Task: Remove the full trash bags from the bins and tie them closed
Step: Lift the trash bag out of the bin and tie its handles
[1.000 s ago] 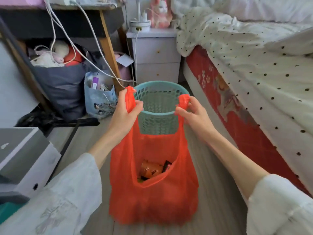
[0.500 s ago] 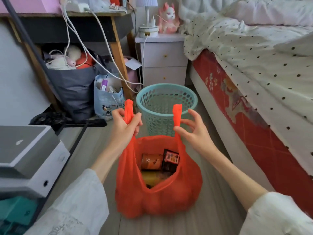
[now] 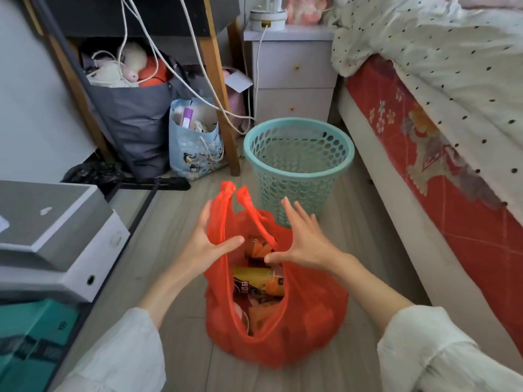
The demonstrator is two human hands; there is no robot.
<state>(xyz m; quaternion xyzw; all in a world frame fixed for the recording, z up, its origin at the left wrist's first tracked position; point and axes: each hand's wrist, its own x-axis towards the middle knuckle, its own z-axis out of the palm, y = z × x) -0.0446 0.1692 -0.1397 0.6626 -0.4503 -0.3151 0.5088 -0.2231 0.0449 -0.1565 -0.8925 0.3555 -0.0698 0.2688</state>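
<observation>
Released, both handles (image 3: 232, 193) of the floor-standing red bag (image 3: 311, 321) point upward.

**Around my bedroom floor**

On my right runs the bed (image 3: 424, 154), its red patterned side panel under a white quilt (image 3: 438, 52) with dark dots. A pale nightstand (image 3: 294, 72) with two drawers stands at its head, a white cable hanging down its front. Under the wooden-legged surface (image 3: 215, 89) sit a grey bag (image 3: 133, 120) stuffed with soft toys and a small penguin-print bag (image 3: 192, 148). On my left, a grey box (image 3: 51, 222) rests on teal ones (image 3: 31, 340).
</observation>
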